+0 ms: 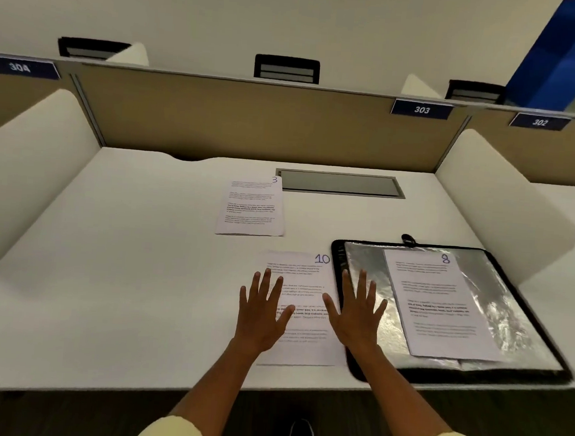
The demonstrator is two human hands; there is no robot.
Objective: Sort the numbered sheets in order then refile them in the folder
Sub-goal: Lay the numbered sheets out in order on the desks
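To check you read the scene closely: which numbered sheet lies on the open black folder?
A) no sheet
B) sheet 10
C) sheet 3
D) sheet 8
D: the white printed sheet marked 8 lies on the shiny plastic sleeve of the open black zip folder, while the sheets marked 3 and 10 lie on the white desk.

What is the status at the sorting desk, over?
Both hands open: left hand flat over sheet 10, right hand at folder edge. Sheet 8 lies on open folder, sheet 3 behind. Nothing obstructing.
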